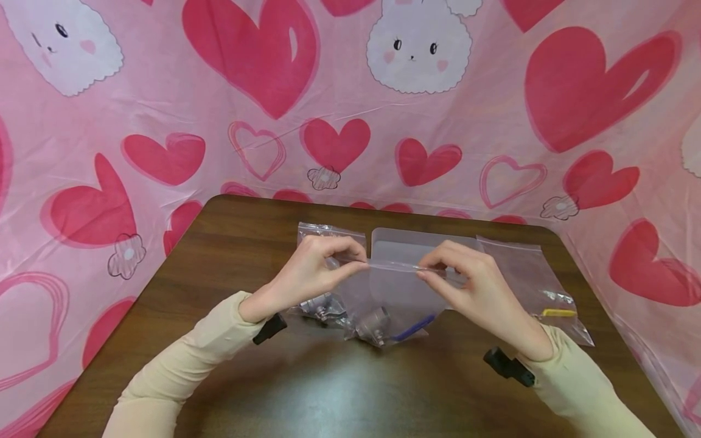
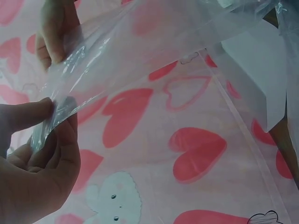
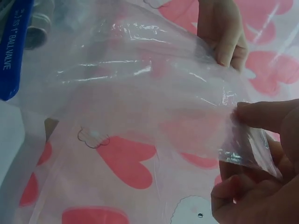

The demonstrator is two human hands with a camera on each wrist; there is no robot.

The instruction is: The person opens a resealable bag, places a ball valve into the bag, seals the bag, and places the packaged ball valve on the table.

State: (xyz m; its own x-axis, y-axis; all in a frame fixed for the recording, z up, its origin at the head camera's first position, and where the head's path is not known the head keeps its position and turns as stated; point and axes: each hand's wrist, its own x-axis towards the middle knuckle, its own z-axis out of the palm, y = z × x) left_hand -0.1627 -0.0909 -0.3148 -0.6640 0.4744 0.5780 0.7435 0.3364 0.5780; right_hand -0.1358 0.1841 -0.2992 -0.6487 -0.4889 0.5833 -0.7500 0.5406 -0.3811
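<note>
Both hands pinch the top edge of a clear plastic zip bag [image 1: 356, 298], held up over the table. My left hand [image 1: 314, 271] has thumb and fingers on the edge's left part, my right hand [image 1: 476, 280] on its right part. Inside the bag's bottom lies a metal ball valve [image 1: 375, 325] with a blue handle [image 1: 413, 328]. In the right wrist view the blue lever [image 3: 14, 46] carries the words "BALL VALVE". The left wrist view shows the clear film [image 2: 140, 46] stretching away from the fingers.
A second zip bag [image 1: 328, 231] with a metal valve [image 1: 317, 304] lies on the left, partly behind my left hand. To the right rests another bag [image 1: 517, 267] with a yellow handle [image 1: 558, 312] in it. A whitish plastic tray [image 1: 421, 237] stands behind the held bag on the brown table [image 1: 328, 389].
</note>
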